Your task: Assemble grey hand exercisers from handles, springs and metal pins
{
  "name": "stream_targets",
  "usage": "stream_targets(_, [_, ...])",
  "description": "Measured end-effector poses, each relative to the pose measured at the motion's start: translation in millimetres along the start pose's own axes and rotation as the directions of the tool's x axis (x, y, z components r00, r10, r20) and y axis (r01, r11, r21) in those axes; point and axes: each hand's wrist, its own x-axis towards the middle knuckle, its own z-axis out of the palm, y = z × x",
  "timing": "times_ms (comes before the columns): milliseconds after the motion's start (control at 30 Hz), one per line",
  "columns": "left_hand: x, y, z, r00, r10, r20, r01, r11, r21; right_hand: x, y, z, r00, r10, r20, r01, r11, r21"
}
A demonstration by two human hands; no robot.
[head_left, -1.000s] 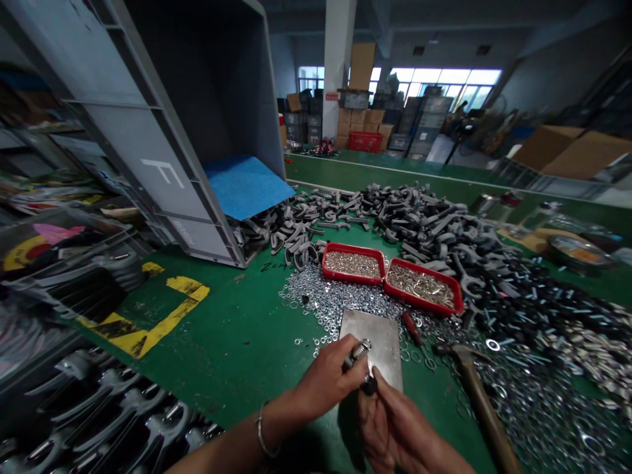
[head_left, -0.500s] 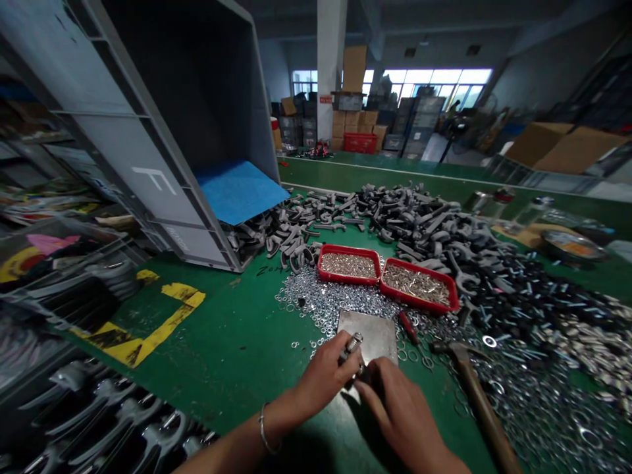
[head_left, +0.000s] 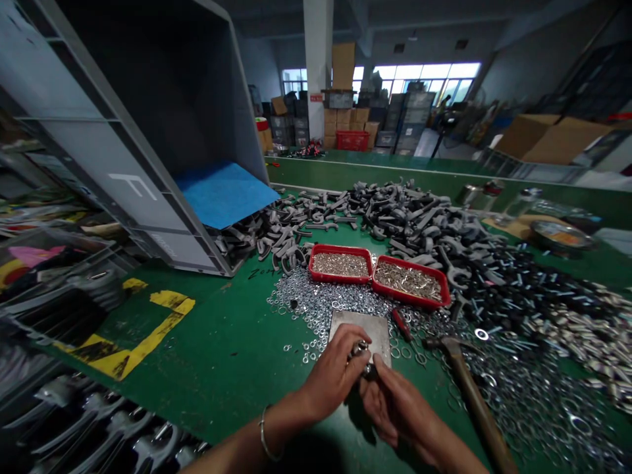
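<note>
"Right hand (head_left: 395, 408) had rolled palm-up since the earlier frame, hadn't it?"

"It had, and it sat close against the left hand (head_left: 333, 378). Both were narrow, fingers curled in, the two almost touching."

"Holding what?"

"A short bolt (head_left: 363, 359), silver with a dark lower end, too small to make out more. It sat right between the hands, gripped by the left fingers from above, with the right thumb against its lower end."

"What lay under them?"

"A steel plate (head_left: 358, 332), just beyond the hands, on a green table (head_left: 222, 342). A bangle (head_left: 264, 428) circled the left wrist."

"And beside the plate?"

"A wood-handled hammer (head_left: 474, 395) lay to the right, and a red-handled screwdriver (head_left: 401, 322) just past the plate's right corner. Loose washers (head_left: 316, 303) spread around its far side."

"Further on?"

"Two red trays (head_left: 340, 263) (head_left: 409, 282) of small silver parts sat side by side behind the washers. Black bolts (head_left: 518, 289) lay heaped to the right. Gray wrench-shaped castings (head_left: 415, 220) covered the table behind the trays, spilling from a tipped gray bin (head_left: 123, 131) with a blue sheet (head_left: 222, 194) at its mouth."

"Past the table?"

"Cardboard boxes (head_left: 553, 138), a red crate (head_left: 351, 140) and bright windows (head_left: 424, 76) along the far wall."
</note>
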Motion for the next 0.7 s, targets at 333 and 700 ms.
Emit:
stream_targets(333, [-3, -14, 10.8, 0.998, 0.056, 0.039, -0.061, 0.990, 0.126, 2, 10, -6, 0.995, 0.032, 0.098, -0.071, 0.905, 0.420])
stream_targets(700, [-1, -21, 14.6, 0.985, 0.169, 0.019, -0.168, 0.948, 0.269, 0, 14, 0, 0.995, 0.032, 0.098, -0.083, 0.813, 0.576])
